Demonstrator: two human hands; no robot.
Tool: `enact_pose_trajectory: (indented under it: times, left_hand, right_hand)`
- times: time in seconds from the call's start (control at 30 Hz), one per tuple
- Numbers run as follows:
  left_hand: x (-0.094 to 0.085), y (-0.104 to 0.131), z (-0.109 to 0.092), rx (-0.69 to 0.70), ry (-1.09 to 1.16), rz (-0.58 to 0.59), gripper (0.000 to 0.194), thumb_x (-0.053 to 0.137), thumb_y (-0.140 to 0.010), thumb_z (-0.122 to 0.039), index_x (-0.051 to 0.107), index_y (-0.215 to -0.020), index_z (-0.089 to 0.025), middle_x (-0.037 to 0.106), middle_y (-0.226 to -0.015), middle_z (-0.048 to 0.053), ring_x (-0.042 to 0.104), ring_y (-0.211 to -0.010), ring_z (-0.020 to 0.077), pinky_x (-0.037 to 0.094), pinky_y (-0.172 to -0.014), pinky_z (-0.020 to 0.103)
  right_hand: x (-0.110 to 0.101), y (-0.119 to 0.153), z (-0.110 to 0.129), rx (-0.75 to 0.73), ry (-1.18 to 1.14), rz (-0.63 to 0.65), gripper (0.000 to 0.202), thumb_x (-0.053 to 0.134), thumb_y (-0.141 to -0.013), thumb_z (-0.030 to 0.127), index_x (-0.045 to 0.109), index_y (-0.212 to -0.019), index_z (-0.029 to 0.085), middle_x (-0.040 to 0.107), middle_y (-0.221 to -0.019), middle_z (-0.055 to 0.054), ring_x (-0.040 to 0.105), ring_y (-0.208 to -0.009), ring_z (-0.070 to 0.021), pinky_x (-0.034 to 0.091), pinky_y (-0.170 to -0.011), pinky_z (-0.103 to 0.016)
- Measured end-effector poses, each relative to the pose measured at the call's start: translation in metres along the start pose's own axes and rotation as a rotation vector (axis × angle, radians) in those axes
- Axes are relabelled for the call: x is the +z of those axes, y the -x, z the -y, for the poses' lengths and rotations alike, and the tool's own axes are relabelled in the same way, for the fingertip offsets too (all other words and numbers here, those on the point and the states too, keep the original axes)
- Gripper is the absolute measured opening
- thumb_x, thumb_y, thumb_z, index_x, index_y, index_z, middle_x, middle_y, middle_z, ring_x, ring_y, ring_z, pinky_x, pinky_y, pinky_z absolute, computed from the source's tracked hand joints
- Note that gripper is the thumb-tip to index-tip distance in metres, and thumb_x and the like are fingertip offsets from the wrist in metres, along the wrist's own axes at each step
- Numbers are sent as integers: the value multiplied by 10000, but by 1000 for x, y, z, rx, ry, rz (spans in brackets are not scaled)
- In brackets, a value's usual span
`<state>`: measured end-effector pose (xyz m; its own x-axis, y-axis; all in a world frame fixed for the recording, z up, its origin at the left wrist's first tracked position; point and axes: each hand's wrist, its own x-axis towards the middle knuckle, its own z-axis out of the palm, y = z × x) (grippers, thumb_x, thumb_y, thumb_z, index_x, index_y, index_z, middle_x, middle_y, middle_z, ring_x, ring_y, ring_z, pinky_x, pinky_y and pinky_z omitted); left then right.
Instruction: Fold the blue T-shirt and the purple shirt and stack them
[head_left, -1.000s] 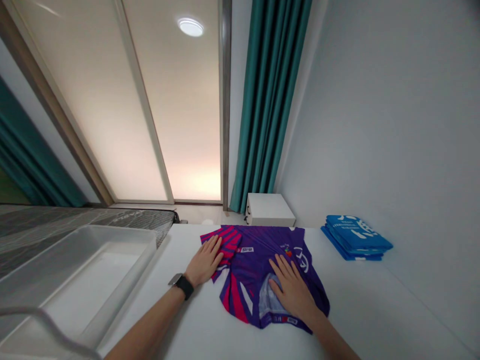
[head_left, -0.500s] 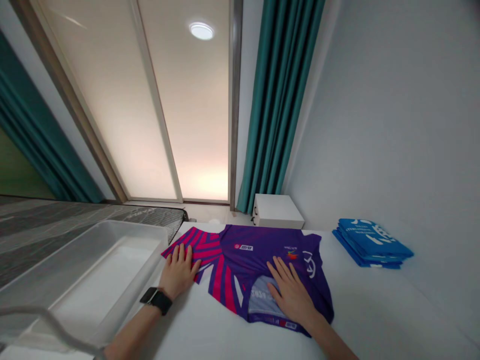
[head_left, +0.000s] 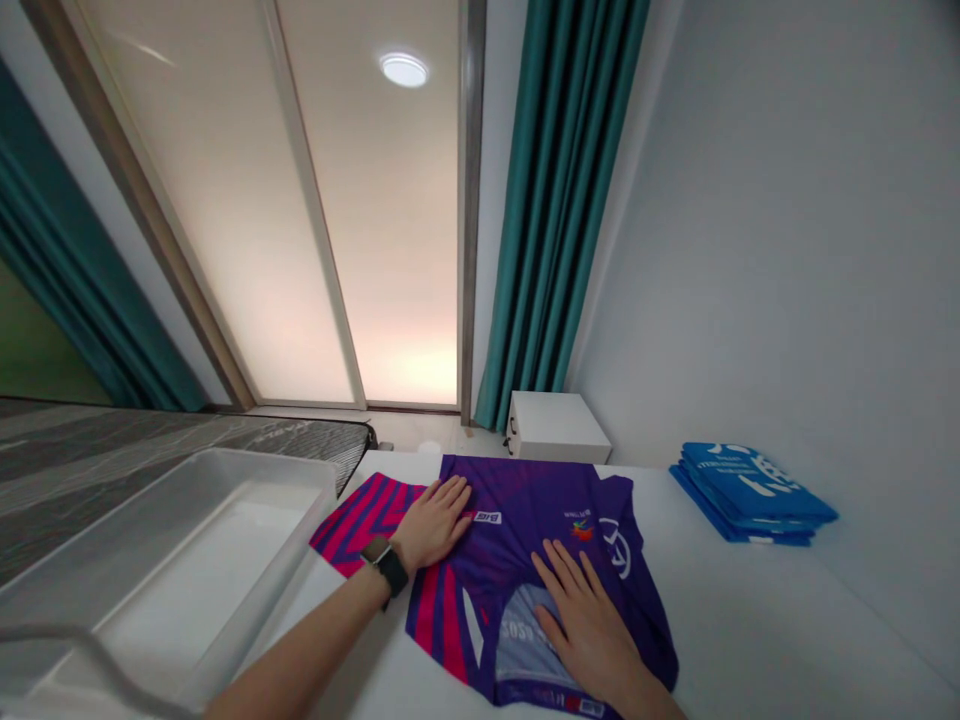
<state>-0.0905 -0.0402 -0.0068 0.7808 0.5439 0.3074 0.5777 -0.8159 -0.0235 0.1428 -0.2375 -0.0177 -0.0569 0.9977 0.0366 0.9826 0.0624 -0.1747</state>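
A purple shirt (head_left: 517,490) with pink stripes lies spread on the white table (head_left: 750,620). My left hand (head_left: 435,522), a dark watch on its wrist, rests flat on the shirt between the striped sleeve and the small white logo, fingers extended. Further right, my right hand (head_left: 581,615) presses flat with spread fingers beside the grey panel, partly covering it. Neither hand grasps the cloth. Folded blue garments (head_left: 750,490) sit in a stack at the table's right.
An open translucent plastic bin (head_left: 300,560) stands left of the shirt, with a grey curved bar across its near corner. Beyond the table is a small white cabinet (head_left: 559,425). A wall rises at the right, and teal curtains (head_left: 566,200) hang behind.
My left hand has slid right from the striped sleeve towards the shirt's middle. The sleeve has shifted slightly left and nearer. My right hand is almost where it was, slightly lower in view.
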Motion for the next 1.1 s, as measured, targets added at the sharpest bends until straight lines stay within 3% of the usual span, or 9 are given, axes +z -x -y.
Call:
enact_pose_trajectory:
  times: [0.2,0.27,0.4,0.53,0.7,0.83,0.93,1.03,1.1]
  left_hand:
    - [35,-21,-25,-38,58,10,548,321,-992,-442,452,-1410,-113,432,-1492,143,375,-1394,239,327,-1131,411]
    - [40,-19,-27,-53,63,-6,539,308,-998,-416,435,-1421,-108,413,-1504,142,360,-1403,237,318,-1137,414]
    - [44,-19,-23,-61,75,-19,527,289,-1001,-419,424,-1433,-150,420,-1505,121,372,-1395,227,331,-1124,411]
    - [45,-39,-5,-124,72,26,516,305,-992,-412,445,-1422,-165,435,-1498,106,383,-1387,228,326,-1122,412]
    - [45,-61,38,-319,33,54,477,349,-973,-379,483,-1387,-183,496,-1449,115,427,-1352,253,318,-1109,459]
    - [41,-50,80,-478,-4,35,426,306,-972,-287,546,-1289,-136,606,-1305,168,520,-1248,288,327,-1066,546]
    - [36,-36,105,-526,-2,22,415,291,-969,-232,553,-1271,-120,601,-1313,159,518,-1256,255,341,-1078,503]
    - [31,-27,110,-528,10,-1,442,254,-983,-223,533,-1305,-106,584,-1338,158,529,-1250,218,378,-1076,418]
    - [30,-22,99,-496,17,-16,452,274,-988,-258,510,-1344,-110,545,-1389,152,491,-1294,220,360,-1098,404]
  right_hand:
    - [-22,-29,9,26,-26,-137,429,297,-989,333,628,-1239,223,628,-1266,-86,516,-1229,-243,264,-1138,-440]
    - [-26,-54,14,-2,-28,-158,437,288,-983,289,593,-1280,195,587,-1322,-96,499,-1247,-226,307,-1117,-399]
    - [-13,-94,20,21,-23,-142,516,321,-980,379,434,-1439,173,391,-1518,-94,290,-1420,-231,171,-1180,-428]
    - [4,-102,18,51,-14,-63,559,308,-978,436,375,-1478,196,300,-1565,-82,208,-1455,-233,98,-1187,-466]
    - [6,-97,15,57,-13,-77,559,290,-976,436,358,-1487,219,276,-1575,-60,186,-1461,-220,73,-1187,-473]
    - [4,-97,16,66,-26,-68,557,280,-981,443,362,-1484,220,272,-1576,-55,178,-1463,-217,64,-1188,-469]
    - [4,-97,16,68,-21,-60,564,275,-980,448,359,-1486,214,273,-1575,-58,169,-1465,-216,54,-1187,-471]
    - [4,-100,14,69,-10,-48,575,269,-979,458,346,-1492,210,263,-1579,-60,152,-1469,-215,37,-1184,-473]
    - [3,-105,10,80,-5,-34,585,267,-978,465,326,-1500,209,244,-1585,-64,141,-1471,-213,24,-1182,-474]
